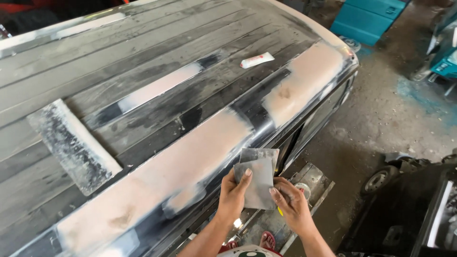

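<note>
My left hand (pixel 233 195) and my right hand (pixel 291 203) both hold two thin grey metal spreader blades (pixel 257 176), stacked one on the other, just off the near edge of a black vehicle roof (pixel 143 57). The left thumb lies on the front blade; the right fingers pinch its lower right side. Broad strips of pinkish body filler (pixel 190 162) run along the roof's edge, with another filler patch (pixel 309 71) farther along. A flat board smeared with grey filler (pixel 71 145) lies on the roof to the left. A small white tube (pixel 257 60) rests on the ribbed roof farther away.
Below me is a wooden and metal platform (pixel 309 183) with a small round tin (pixel 303 189) on it, and my sandalled foot (pixel 267 240) shows. A dark vehicle part and a wheel (pixel 378 180) stand at the lower right. Teal panels (pixel 369 19) lean at the top right on a dirt floor.
</note>
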